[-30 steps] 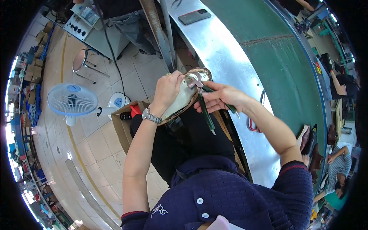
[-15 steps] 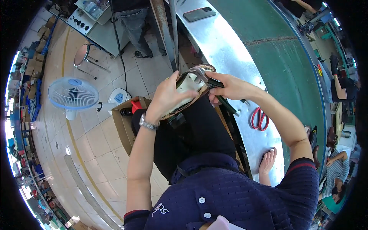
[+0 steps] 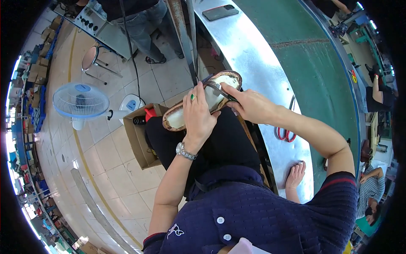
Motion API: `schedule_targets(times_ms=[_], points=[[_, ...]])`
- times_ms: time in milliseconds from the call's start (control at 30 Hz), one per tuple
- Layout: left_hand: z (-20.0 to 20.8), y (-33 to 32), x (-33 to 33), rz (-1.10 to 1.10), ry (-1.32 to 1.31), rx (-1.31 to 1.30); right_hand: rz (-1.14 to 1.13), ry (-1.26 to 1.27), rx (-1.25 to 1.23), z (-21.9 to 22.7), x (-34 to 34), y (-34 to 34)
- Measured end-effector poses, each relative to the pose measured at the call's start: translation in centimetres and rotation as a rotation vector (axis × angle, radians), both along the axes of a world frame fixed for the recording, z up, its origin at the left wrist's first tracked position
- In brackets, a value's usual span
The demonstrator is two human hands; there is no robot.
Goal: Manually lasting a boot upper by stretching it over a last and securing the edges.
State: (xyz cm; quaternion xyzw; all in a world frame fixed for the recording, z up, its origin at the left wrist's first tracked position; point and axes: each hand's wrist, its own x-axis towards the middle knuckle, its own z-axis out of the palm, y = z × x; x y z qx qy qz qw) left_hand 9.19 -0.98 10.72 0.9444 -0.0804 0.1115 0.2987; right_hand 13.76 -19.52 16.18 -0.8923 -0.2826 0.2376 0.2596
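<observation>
Over my lap lies a shoe upper on a last (image 3: 176, 119), its pale underside facing up and a brown, gathered leather edge running round it. My left hand (image 3: 199, 116) is closed across its middle, a ring and a wristwatch showing. In my right hand (image 3: 250, 105) is a pair of pincers (image 3: 217, 89), closed fingers round the dark handles. The metal jaws rest at the shoe's edge, near its upper right end. Whether they pinch the leather I cannot tell; the hand hides most of the handles.
On the metal bench (image 3: 253, 55) to my right lie red-handled scissors (image 3: 287, 134), a phone (image 3: 220, 12) and another person's hand (image 3: 295, 174). An open cardboard box (image 3: 146, 158) stands left of my legs. Further left are a fan (image 3: 80, 101) and a stool (image 3: 89, 58); a person stands ahead.
The shoe has turned so its underside faces up more fully. My left hand has shifted right across it, and the pincers have swung, their handles now mostly inside my right hand.
</observation>
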Motion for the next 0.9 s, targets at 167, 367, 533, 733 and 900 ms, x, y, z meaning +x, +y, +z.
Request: schedule_targets(times_ms=[167, 367, 533, 733, 900], points=[[-0.2, -0.3, -0.3, 0.038, -0.017, -0.028, -0.027, -0.098, 0.064, -2.0, -0.9, -0.5], [-1.0, -0.6, -0.5, 0.041, -0.099, -0.025, -0.014, -0.134, 0.059, -2.3, -0.9, -1.2], [-1.7, 0.0, -0.7, 0.041, -0.165, -0.011, 0.091, -0.223, -0.117, -0.6, -0.2, -1.3], [-2.6, 0.9, -0.7, -0.076, -0.238, 0.246, 0.210, -0.265, -0.409, 4.5, 1.2, 0.8], [-2.9, 0.5, -0.6, -0.045, -0.238, 0.304, -0.074, -0.304, 0.058, 3.7, 2.1, 3.2]])
